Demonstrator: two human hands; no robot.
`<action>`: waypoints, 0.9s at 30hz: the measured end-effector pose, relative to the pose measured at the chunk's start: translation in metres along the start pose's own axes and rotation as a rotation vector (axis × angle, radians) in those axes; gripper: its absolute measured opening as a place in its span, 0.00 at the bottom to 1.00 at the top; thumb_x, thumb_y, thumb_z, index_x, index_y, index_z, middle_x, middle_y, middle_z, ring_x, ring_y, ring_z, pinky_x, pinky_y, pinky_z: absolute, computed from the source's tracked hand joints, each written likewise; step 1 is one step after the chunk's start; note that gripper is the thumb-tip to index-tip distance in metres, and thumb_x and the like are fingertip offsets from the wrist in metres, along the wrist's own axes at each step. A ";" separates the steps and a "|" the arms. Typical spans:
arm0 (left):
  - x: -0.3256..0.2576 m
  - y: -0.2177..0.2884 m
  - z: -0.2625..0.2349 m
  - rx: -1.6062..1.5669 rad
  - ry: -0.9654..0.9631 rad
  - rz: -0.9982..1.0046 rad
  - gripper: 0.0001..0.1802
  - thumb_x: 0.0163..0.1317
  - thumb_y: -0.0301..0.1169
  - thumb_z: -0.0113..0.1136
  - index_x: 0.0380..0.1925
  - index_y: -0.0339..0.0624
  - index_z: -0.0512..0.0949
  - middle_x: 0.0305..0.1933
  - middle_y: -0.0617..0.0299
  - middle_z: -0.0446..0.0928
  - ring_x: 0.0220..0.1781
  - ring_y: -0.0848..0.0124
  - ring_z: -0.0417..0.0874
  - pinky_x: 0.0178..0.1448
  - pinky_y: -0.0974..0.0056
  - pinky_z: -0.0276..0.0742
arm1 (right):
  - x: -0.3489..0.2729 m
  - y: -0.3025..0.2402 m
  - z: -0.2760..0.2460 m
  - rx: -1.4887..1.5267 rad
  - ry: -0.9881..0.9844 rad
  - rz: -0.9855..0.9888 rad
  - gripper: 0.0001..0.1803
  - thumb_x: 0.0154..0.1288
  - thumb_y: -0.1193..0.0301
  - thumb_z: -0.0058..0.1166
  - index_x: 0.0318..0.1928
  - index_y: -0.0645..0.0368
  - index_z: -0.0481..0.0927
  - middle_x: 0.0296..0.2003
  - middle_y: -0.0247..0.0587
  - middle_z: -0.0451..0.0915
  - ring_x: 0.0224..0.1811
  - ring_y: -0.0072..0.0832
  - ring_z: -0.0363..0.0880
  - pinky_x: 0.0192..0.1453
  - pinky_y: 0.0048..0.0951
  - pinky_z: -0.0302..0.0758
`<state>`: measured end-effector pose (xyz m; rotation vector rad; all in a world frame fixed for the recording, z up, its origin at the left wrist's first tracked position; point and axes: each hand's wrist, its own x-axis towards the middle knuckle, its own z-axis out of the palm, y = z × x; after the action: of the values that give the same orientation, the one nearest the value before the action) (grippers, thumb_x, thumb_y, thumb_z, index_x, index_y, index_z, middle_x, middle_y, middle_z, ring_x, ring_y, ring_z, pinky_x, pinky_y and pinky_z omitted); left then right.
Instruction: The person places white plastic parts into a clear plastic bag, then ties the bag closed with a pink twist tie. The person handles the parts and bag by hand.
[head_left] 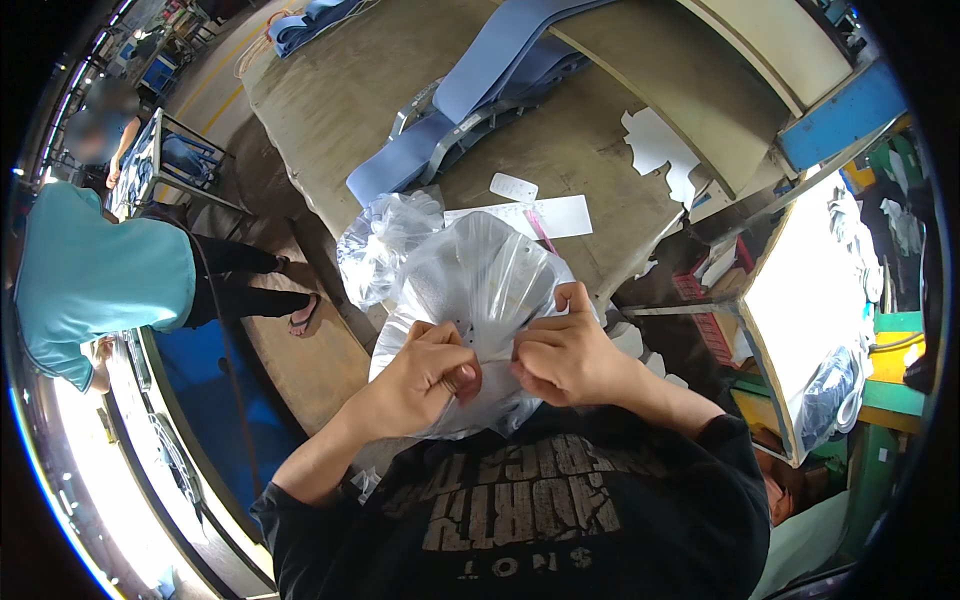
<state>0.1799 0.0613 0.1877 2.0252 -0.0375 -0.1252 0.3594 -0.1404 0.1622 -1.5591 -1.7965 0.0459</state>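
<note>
Head view shows me the left hand [425, 375] and right hand [578, 352] curled into fists at the gathered clear plastic bag [480, 262], between table [340, 115] and black shirt [620, 510]; exactly what they pinch, I can't tell. I'd worry that uneven pulling could split the thin plastic, or a loose grip could let the bag slip.

Pale, seemingly inverted lettering [520, 517] on shirt [670, 520]
</note>
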 end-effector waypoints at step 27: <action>-0.029 -0.048 0.039 0.184 0.522 0.264 0.24 0.59 0.29 0.73 0.57 0.41 0.82 0.46 0.48 0.84 0.43 0.41 0.83 0.60 0.47 0.75 | 0.077 -0.041 0.044 0.536 -0.001 -0.147 0.15 0.66 0.81 0.60 0.48 0.54 0.70 0.28 0.38 0.75 0.27 0.50 0.76 0.57 0.43 0.71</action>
<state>0.1452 0.0499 0.1292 2.1562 0.0143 0.5913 0.3023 -0.0654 0.1888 -1.0440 -1.7110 0.4219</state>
